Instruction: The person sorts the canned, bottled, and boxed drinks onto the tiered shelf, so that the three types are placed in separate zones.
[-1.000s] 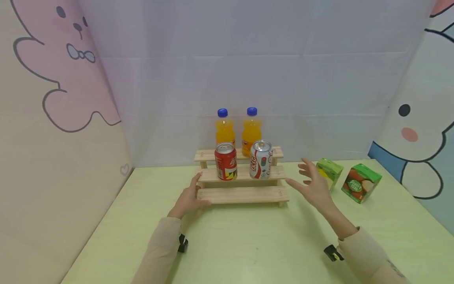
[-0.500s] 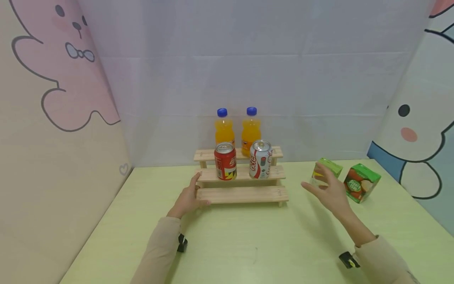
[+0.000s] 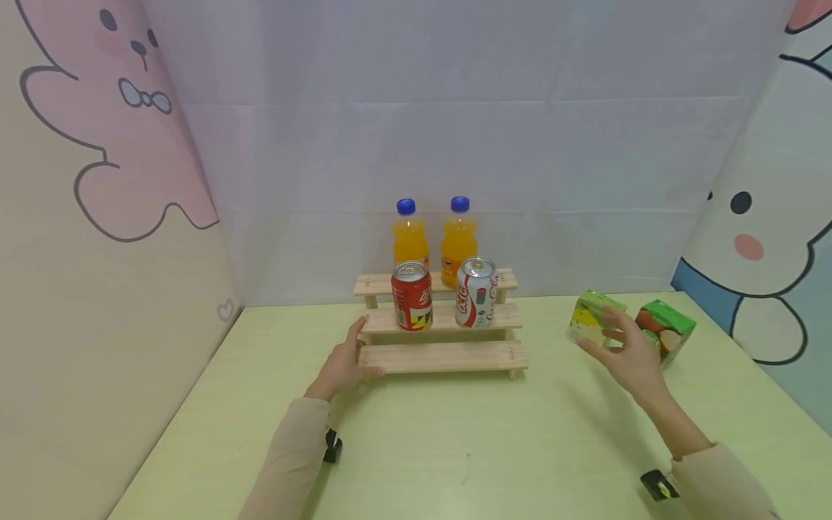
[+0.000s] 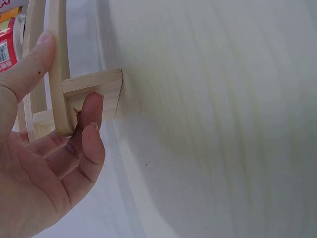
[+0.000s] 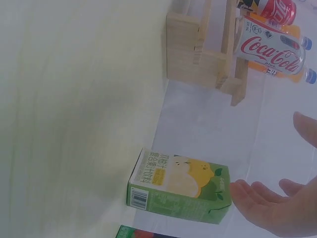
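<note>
My left hand (image 3: 339, 366) grips the left end of a three-step wooden shelf rack (image 3: 442, 355); in the left wrist view its thumb lies on a board (image 4: 59, 64) and the fingers curl round the end. My right hand (image 3: 629, 361) hovers with spread, bent fingers and nothing in its grasp, beside a green-and-yellow juice box (image 5: 183, 186). In the right wrist view its fingertips are right at the box's top end. Another green juice box (image 3: 669, 325), with fruit printed on it, stands behind the hand, partly hidden by it.
On the middle step stand a red can (image 3: 412, 297) and a silver-white Coca-Cola can (image 3: 476, 292). Two orange drink bottles (image 3: 458, 238) with blue caps stand on the top step. A pale curtain (image 3: 312, 159) hangs behind the table (image 3: 416, 448).
My right hand has moved away from the rack, to the right and slightly nearer me, up to the green-and-yellow juice box. The left hand stays at the rack's left end.
</note>
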`<state>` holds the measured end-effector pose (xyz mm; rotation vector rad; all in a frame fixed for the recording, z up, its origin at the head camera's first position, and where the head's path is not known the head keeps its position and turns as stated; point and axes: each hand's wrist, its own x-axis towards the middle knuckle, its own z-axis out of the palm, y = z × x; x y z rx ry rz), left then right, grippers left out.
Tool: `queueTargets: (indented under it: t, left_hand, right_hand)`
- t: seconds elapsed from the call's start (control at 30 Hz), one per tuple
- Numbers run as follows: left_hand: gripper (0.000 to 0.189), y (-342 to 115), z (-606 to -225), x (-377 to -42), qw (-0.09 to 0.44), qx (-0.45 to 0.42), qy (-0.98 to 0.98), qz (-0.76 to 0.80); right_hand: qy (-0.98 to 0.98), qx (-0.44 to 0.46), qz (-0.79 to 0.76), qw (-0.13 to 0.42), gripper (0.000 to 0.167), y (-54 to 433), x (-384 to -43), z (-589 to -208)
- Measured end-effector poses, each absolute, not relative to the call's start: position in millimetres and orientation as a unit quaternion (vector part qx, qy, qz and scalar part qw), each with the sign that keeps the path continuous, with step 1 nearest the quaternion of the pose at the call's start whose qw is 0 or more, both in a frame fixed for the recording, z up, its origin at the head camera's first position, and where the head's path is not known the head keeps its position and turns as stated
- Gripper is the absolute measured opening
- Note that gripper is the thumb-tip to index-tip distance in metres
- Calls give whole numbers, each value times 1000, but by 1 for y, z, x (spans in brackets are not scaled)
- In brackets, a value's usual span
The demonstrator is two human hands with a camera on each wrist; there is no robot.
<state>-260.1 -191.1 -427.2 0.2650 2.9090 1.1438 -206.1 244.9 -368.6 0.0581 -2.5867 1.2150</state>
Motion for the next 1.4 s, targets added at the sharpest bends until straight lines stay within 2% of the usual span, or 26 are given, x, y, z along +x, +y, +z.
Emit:
queueTargets:
  t: [0.3, 0.53, 0.97, 1.4]
  left_hand:
    - [102, -191, -427, -260, 0, 85, 927, 366]
    - [103, -192, -430, -262, 5, 79, 926, 370]
    - [103, -192, -430, -262, 4, 83, 926, 369]
    - [103, -192, -431, -262, 12, 72, 923, 378]
  right_hand:
    - [-894, -21, 422, 150, 81, 259, -210, -379]
    - [-885, -49, 439, 148, 82, 273, -225, -391]
    - [-884, -71, 452, 102, 89, 286, -247, -399]
    - [-899, -84, 417, 100, 78, 289, -267, -406]
